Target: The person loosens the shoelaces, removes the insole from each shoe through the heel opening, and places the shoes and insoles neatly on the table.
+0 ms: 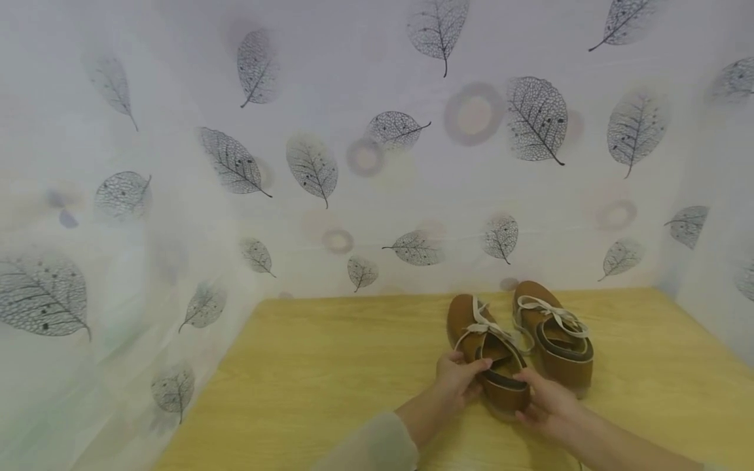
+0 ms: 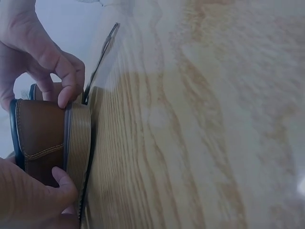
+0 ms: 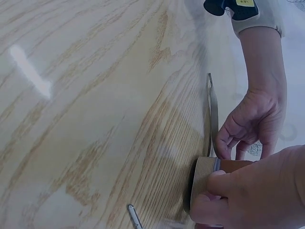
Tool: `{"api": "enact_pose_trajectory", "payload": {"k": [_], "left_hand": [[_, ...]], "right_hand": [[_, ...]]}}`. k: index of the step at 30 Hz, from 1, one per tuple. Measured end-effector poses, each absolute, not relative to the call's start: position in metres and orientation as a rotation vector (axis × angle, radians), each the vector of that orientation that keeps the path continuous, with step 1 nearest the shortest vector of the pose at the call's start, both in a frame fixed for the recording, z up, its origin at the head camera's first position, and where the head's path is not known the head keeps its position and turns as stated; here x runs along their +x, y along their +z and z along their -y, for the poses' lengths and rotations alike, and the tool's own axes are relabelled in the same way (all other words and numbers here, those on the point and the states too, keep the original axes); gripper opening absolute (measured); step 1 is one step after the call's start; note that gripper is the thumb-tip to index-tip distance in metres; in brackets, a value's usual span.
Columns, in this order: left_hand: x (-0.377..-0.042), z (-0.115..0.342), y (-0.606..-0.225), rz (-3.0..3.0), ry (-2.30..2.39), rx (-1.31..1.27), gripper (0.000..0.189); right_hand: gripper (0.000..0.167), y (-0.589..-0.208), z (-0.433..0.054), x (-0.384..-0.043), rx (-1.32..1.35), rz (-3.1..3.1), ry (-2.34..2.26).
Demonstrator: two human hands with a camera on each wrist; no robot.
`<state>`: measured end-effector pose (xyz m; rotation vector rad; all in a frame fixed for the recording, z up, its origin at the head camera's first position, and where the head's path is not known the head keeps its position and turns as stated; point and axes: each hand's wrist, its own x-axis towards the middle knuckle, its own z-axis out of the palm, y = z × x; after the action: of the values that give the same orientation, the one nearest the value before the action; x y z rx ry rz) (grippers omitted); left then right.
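Left hand (image 1: 459, 384): thumb hooked over the collar of the near brown lace-up shoe (image 1: 511, 398), fingers along its outer side, gripping from about eight o'clock. Right hand (image 1: 550, 407): pinching the same shoe at the heel, from about four o'clock. In the wrist views, fingertips bear on the leather near the ribbed pale sole (image 2: 79, 143).

That shoe sits upright, right of centre on the wood-grain tabletop (image 1: 330, 373), toe toward eleven. Can't tell if the sole is fully down. Off-white laces (image 1: 484, 325) loop over its tongue.

Matching second shoe (image 1: 567, 367) just beside it at two o'clock, upright, toe also toward eleven, nobody touching it.

Pale sleeve (image 1: 377, 445) on the left arm, seven o'clock from the shoe. Dark wrist device (image 3: 245, 10) there, yellow label. Leaf-print sheeting (image 1: 365, 59) hangs from nine through twelve to three.
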<state>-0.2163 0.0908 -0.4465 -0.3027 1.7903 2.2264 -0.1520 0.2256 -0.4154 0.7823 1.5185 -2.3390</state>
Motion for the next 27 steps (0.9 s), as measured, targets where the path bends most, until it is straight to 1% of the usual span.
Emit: {"api": "enact_pose_trajectory", "payload": {"k": [4,9,13,16,18,22,27], "left_hand": [[-0.212,-0.087,-0.446,-1.825,2.213,-0.304,0.065],[-0.204,-0.086,-0.446,-1.867,2.208,-0.316,0.063],[-0.197,-0.084,-0.446,-1.859,2.232,-0.308,0.065],[-0.193,-0.081,-0.448,-1.859,2.244,-0.301,0.066],[-0.189,-0.079,-0.449,-1.857,2.249,-0.292,0.066],[-0.183,-0.071,-0.451,-1.861,2.263,-0.281,0.066],[-0.175,-0.062,-0.451,-1.863,2.262,-0.274,0.069]], "right_hand": [[0.083,-0.416,-0.224,-0.15,0.755,-1.519,-2.324],[0.079,-0.417,-0.223,-0.146,0.735,-1.525,-2.316],[0.084,-0.417,-0.222,-0.142,0.743,-1.525,-2.3],[0.084,-0.417,-0.221,-0.138,0.747,-1.527,-2.286],[0.077,-0.416,-0.219,-0.137,0.74,-1.535,-2.271],[0.055,-0.417,-0.216,-0.134,0.719,-1.553,-2.243],[0.042,-0.42,-0.211,-0.13,0.674,-1.615,-2.175]]}}
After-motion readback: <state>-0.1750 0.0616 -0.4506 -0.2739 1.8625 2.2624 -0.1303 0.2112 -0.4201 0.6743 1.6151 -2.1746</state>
